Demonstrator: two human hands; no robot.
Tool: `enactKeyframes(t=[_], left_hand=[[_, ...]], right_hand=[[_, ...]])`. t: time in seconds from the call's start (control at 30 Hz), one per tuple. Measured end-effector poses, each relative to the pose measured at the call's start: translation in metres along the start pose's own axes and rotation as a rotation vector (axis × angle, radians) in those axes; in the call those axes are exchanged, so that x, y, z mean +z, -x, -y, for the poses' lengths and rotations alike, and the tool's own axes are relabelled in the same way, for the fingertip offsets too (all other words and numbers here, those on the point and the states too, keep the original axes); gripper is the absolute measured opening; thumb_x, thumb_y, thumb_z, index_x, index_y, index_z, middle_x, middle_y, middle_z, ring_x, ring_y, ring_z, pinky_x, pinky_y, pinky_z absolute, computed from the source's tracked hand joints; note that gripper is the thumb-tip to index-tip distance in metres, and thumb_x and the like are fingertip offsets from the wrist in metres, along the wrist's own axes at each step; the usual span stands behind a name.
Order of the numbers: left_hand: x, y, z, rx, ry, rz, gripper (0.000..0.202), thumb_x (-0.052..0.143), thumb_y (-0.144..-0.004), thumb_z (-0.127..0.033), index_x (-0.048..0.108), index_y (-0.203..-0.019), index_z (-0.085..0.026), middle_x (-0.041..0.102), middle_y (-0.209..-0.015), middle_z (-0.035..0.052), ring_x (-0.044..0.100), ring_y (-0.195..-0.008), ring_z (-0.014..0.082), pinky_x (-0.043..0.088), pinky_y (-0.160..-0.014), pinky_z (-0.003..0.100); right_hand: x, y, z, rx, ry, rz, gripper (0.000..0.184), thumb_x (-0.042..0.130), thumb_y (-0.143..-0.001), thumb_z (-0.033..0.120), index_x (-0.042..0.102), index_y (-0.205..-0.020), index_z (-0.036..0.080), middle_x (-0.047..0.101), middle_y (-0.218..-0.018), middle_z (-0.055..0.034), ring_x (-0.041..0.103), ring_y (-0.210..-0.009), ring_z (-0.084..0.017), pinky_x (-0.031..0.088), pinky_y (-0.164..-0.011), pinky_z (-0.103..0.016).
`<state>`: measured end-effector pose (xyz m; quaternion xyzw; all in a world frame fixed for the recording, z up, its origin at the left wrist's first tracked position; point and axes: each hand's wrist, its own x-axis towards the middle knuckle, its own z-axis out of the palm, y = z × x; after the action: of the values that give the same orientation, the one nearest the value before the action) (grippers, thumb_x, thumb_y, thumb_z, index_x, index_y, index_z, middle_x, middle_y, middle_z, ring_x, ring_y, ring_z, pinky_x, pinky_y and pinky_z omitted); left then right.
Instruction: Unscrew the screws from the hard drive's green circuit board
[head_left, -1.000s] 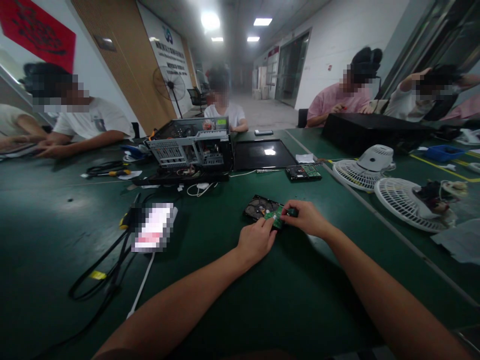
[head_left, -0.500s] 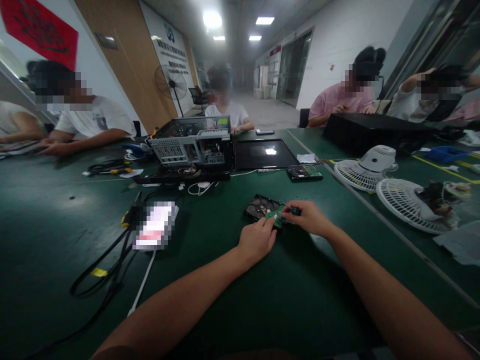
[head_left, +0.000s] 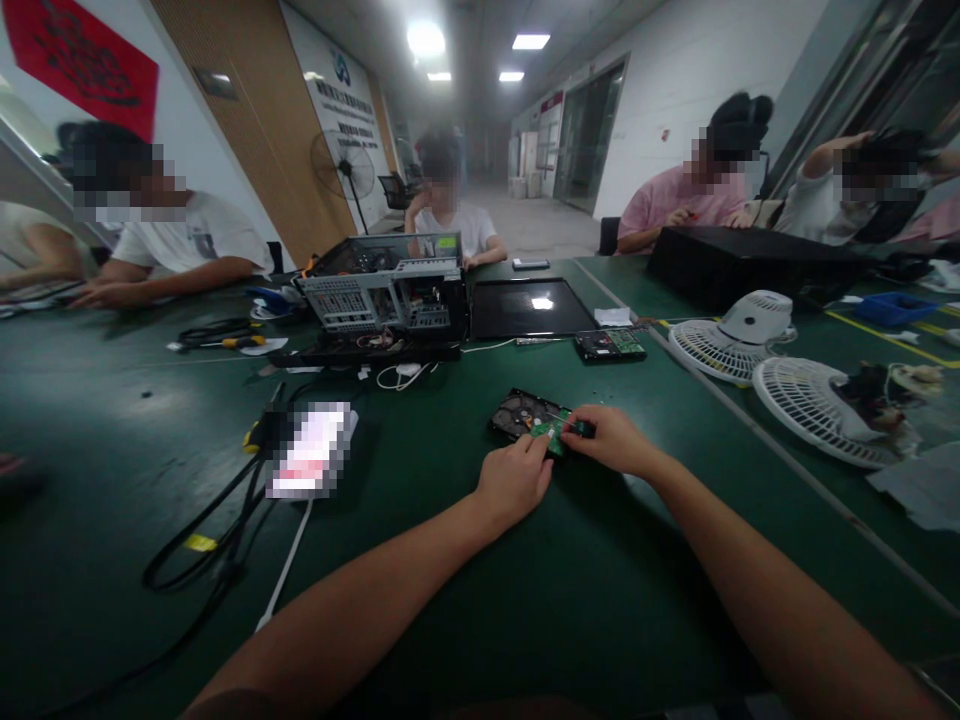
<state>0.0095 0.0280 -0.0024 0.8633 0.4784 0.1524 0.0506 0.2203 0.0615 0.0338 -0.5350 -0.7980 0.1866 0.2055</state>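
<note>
A hard drive (head_left: 512, 412) with a green circuit board lies on the table in front of me, board side up. My left hand (head_left: 514, 474) grips its near edge, fingertips over the board. In my right hand (head_left: 609, 438) is a small screwdriver (head_left: 583, 429) with a dark green handle, pinched between the fingers. Its thin shaft points left over the board; I cannot tell whether the tip touches it. A second hard drive (head_left: 611, 346) lies farther back, apart from both hands.
An opened computer case (head_left: 382, 300) stands at the back, beside a flat dark panel (head_left: 529, 308). To the left lie a lit phone (head_left: 311, 450) and a black cable (head_left: 176, 530). White fan parts (head_left: 712, 350) and a black case (head_left: 739, 262) are at right. Several people sit around the table.
My right hand has shifted slightly and the screwdriver's shaft now shows over the board. The person opposite has raised a hand to the head. A blurred hand appears at the left edge.
</note>
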Motion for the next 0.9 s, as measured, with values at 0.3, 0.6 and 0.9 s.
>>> enactKeyframes(t=[0.3,0.6,0.9], left_hand=[[0.003,0.0,0.001,-0.002,-0.012,-0.008,0.038,0.053,-0.1,-0.033,0.053,-0.136,-0.022,0.066,-0.118,0.0074,0.07,-0.096,0.0238,0.057,-0.075,0.034],[0.0,0.0,0.002,-0.012,0.002,-0.01,0.037,0.058,-0.098,-0.032,0.052,-0.134,-0.022,0.066,-0.116,0.0066,0.067,-0.1,0.0235,0.056,-0.078,0.034],[-0.006,-0.002,0.006,-0.027,0.03,-0.244,0.055,0.076,-0.085,-0.036,0.051,-0.133,-0.023,0.053,-0.133,0.0114,0.048,-0.127,0.0322,0.043,-0.107,0.049]], right_hand=[[0.002,-0.001,-0.007,-0.009,-0.007,-0.015,0.015,0.067,-0.084,0.034,0.075,-0.088,0.022,0.073,-0.086,-0.0026,0.062,-0.077,-0.017,0.042,-0.071,-0.028],[-0.003,-0.001,-0.018,0.068,-0.079,-0.092,0.024,0.065,-0.086,0.042,0.074,-0.092,0.021,0.073,-0.083,-0.0018,0.061,-0.075,-0.017,0.043,-0.068,-0.027],[-0.001,-0.001,-0.019,0.171,-0.128,-0.081,0.028,0.062,-0.088,0.046,0.07,-0.097,0.022,0.067,-0.062,0.0019,0.06,-0.057,-0.015,0.041,-0.057,-0.026]])
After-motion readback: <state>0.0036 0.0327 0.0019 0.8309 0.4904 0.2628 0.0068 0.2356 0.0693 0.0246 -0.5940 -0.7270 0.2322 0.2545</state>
